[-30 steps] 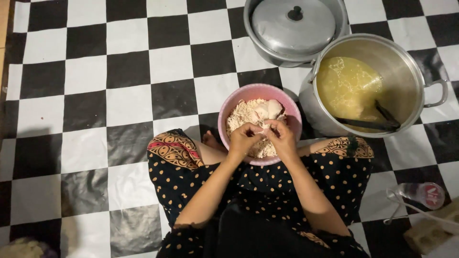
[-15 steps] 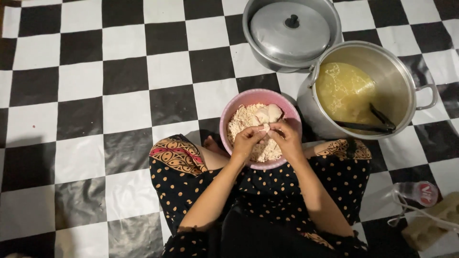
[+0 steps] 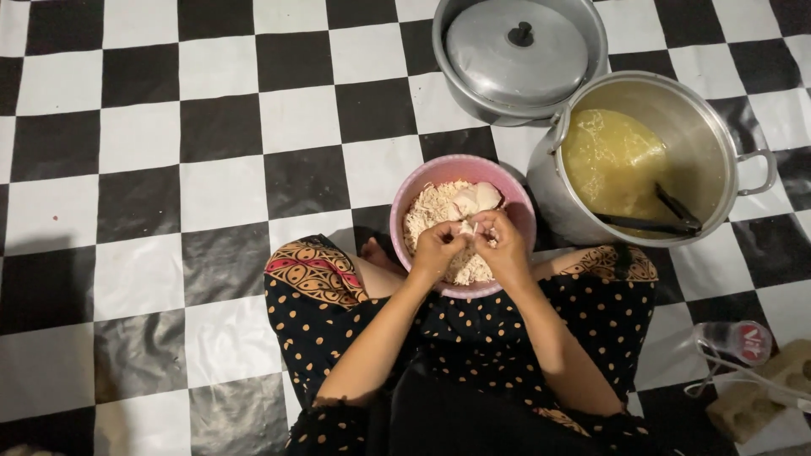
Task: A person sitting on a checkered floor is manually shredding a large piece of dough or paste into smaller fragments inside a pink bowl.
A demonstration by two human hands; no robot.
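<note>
A pink bowl (image 3: 416, 187) rests on the floor between my knees, filled with pale shredded meat (image 3: 427, 218) and a larger whole piece (image 3: 477, 198) at its far side. My left hand (image 3: 437, 250) and my right hand (image 3: 503, 247) meet over the bowl's middle. Both pinch the same small pale piece of meat between their fingertips. My forearms reach in from a black dress with orange dots.
A large metal pot (image 3: 718, 143) of yellow broth with a dark ladle (image 3: 655, 221) stands right of the bowl. Behind it sits a second pot under a grey lid (image 3: 515, 51). A plastic bottle (image 3: 735, 339) lies at lower right on the black-and-white checkered floor (image 3: 169, 169).
The view has shifted slightly, so the bowl and pots sit a little higher in the frame. My hands stay over the bowl, working the meat between the fingers.
</note>
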